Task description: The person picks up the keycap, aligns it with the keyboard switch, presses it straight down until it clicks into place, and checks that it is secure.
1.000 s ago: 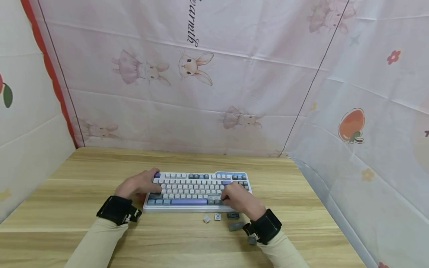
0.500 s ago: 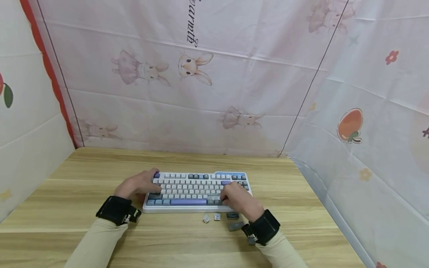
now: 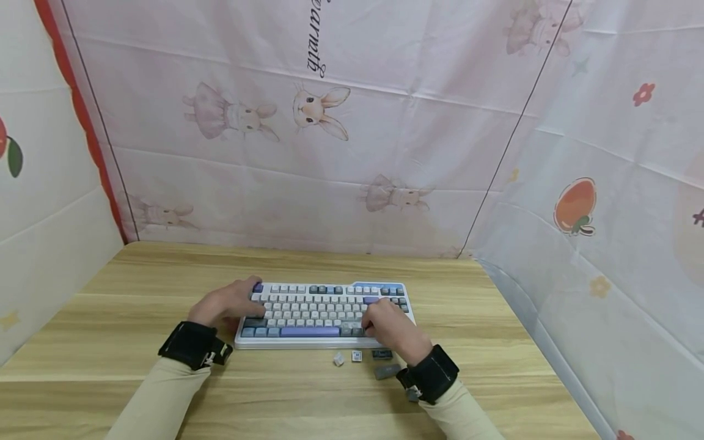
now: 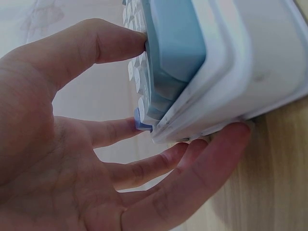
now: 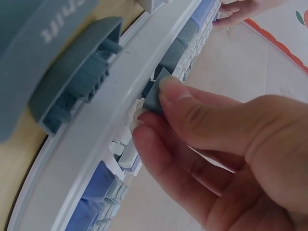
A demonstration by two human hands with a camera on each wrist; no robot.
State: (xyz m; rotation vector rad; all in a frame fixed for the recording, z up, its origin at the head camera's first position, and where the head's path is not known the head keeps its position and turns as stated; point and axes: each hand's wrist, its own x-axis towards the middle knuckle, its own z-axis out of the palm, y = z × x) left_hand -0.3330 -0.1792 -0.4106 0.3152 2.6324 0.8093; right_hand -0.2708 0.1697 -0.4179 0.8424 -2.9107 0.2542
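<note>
A white keyboard (image 3: 269, 344) with white, grey, blue and purple keys lies on the wooden table. My left hand (image 3: 225, 302) holds its left end. In the left wrist view the thumb presses against a blue-grey keycap (image 4: 175, 43), while the fingers touch the keyboard's side and lower edge. Over the lower right keys is my right hand (image 3: 397, 330). Seen from the right wrist, thumb and fingers pinch a small dark grey keycap (image 5: 155, 96) at a gap in the key rows. Whether it touches the switch below is hidden.
In front of the keyboard lie two small white keycaps, one tilted (image 3: 338, 359) and one upside down (image 3: 357, 356). Beside them are an overturned dark keycap (image 3: 382, 354), a long grey Shift keycap (image 3: 387, 371) and another grey keycap (image 3: 412, 396) partly under the right wrist. Printed cloth (image 3: 330, 214) surrounds the table.
The right wrist has shifted very slightly to the left, its fingers staying at the same spot on the keyboard. The left hand and the loose keycaps have not visibly moved.
</note>
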